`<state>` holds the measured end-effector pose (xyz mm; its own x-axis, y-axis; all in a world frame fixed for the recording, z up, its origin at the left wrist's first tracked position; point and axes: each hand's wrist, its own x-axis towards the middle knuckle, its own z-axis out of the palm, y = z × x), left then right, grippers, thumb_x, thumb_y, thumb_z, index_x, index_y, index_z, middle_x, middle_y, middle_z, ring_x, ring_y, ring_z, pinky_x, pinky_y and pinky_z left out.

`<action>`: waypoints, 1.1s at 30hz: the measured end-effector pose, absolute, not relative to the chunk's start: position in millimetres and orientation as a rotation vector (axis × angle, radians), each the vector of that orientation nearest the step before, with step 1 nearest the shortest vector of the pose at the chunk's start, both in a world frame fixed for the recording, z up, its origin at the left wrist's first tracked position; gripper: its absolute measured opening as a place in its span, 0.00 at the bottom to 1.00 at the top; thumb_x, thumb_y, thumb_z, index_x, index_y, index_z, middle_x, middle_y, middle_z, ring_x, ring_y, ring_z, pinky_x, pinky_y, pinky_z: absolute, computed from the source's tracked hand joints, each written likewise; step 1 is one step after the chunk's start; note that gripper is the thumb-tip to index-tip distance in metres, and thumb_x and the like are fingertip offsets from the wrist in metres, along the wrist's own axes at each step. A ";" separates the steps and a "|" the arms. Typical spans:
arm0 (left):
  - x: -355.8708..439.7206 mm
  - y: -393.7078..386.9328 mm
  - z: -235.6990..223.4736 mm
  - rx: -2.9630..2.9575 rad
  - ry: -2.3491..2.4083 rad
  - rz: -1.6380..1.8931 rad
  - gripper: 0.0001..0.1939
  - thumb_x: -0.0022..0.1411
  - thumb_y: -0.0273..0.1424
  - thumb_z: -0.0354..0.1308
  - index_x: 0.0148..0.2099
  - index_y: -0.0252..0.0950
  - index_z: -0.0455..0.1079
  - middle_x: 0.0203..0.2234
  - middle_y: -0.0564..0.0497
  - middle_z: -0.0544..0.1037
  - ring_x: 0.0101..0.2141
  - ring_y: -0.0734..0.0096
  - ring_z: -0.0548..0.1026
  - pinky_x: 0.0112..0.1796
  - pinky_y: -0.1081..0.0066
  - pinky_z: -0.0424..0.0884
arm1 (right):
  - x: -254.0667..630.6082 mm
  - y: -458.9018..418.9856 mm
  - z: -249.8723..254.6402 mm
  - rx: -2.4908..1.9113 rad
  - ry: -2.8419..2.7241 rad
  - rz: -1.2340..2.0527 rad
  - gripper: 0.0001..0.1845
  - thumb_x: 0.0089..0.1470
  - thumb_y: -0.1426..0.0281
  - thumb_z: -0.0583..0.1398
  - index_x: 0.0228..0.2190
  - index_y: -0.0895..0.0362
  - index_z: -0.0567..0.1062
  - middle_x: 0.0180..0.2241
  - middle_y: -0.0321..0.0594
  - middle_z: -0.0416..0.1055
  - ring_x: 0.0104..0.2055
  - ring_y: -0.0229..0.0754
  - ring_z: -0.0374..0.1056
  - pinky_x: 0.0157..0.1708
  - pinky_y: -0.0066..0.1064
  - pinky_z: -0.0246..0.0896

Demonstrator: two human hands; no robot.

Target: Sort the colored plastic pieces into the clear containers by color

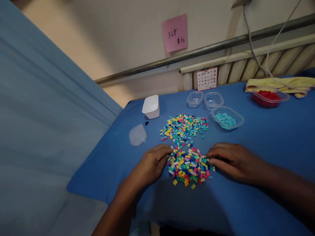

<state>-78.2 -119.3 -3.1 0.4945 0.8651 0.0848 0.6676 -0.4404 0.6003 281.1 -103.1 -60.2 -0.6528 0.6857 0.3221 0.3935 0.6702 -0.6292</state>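
Observation:
A pile of small colourful building bricks [188, 167] lies on the blue-covered table between my two hands. My left hand [155, 162] is closed at the pile's left edge, fingers curled towards the thumb. A whitish brick [172, 148] shows at its fingertips, but whether it is gripped I cannot tell. At the right edge, my right hand [228, 160] has its thumb and fingers drawn together, their tips touching the bricks; anything between them is hidden. Just behind, a second pile of mixed bricks [183, 126] spreads out and meets the front one through a narrow trail.
Behind the piles stand a white tub [151, 107], two clear containers [195, 99] and a clear container of light-blue bricks [225, 120]. Further right, a container of red pieces [268, 96] stands by a yellow cloth [280, 84]. A translucent lid [137, 135] lies left. A blue curtain [44, 98] hangs beside the table.

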 end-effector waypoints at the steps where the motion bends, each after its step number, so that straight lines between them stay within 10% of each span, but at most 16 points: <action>1: -78.4 -123.3 -0.8 2.244 1.308 0.543 0.15 0.83 0.34 0.52 0.61 0.41 0.78 0.56 0.45 0.82 0.56 0.61 0.81 0.60 0.56 0.78 | 279.7 -106.7 -58.9 -0.791 -2.362 0.680 0.13 0.77 0.61 0.60 0.50 0.52 0.82 0.44 0.45 0.83 0.43 0.46 0.80 0.43 0.37 0.74; 6: -73.4 -151.2 -4.4 2.325 1.442 0.294 0.44 0.76 0.53 0.62 0.83 0.41 0.52 0.80 0.35 0.54 0.79 0.44 0.55 0.75 0.39 0.60 | 270.2 -116.3 -58.2 -0.632 -2.470 0.493 0.24 0.71 0.54 0.67 0.62 0.51 0.80 0.59 0.52 0.81 0.59 0.56 0.78 0.56 0.48 0.77; 10: -48.8 -163.9 -22.5 2.421 1.435 0.056 0.58 0.74 0.64 0.56 0.85 0.31 0.37 0.81 0.28 0.38 0.80 0.38 0.39 0.75 0.33 0.53 | 260.6 -117.0 -68.0 -0.578 -2.563 0.411 0.40 0.68 0.50 0.69 0.74 0.49 0.70 0.76 0.51 0.65 0.77 0.63 0.62 0.72 0.59 0.64; 18: -8.0 -163.5 -42.0 2.500 1.537 0.105 0.54 0.78 0.62 0.47 0.82 0.19 0.46 0.79 0.22 0.44 0.80 0.37 0.43 0.74 0.34 0.58 | 258.0 -111.9 -82.0 -0.707 -2.564 0.418 0.33 0.76 0.59 0.63 0.76 0.48 0.67 0.77 0.47 0.63 0.79 0.59 0.59 0.76 0.59 0.60; 24: -19.0 -156.1 -21.3 2.562 1.557 0.172 0.41 0.81 0.55 0.48 0.79 0.28 0.60 0.77 0.30 0.59 0.77 0.38 0.58 0.73 0.31 0.59 | 254.4 -115.5 -74.4 -0.657 -2.516 0.443 0.39 0.76 0.57 0.62 0.80 0.48 0.58 0.78 0.47 0.59 0.80 0.57 0.57 0.78 0.57 0.57; 28: -38.1 -124.6 -6.9 2.508 1.647 0.454 0.20 0.82 0.39 0.52 0.61 0.34 0.78 0.58 0.36 0.81 0.59 0.48 0.79 0.61 0.47 0.76 | 247.5 -116.4 -67.5 -0.498 -2.557 0.479 0.36 0.75 0.54 0.64 0.76 0.49 0.66 0.76 0.46 0.65 0.78 0.55 0.62 0.79 0.55 0.54; 33: -36.1 -78.8 -0.3 2.471 1.610 0.242 0.13 0.77 0.27 0.54 0.49 0.34 0.82 0.45 0.41 0.84 0.49 0.52 0.81 0.52 0.55 0.77 | 255.4 -105.5 -66.8 -0.561 -2.383 0.478 0.27 0.76 0.55 0.60 0.70 0.50 0.75 0.68 0.50 0.76 0.71 0.56 0.72 0.72 0.56 0.66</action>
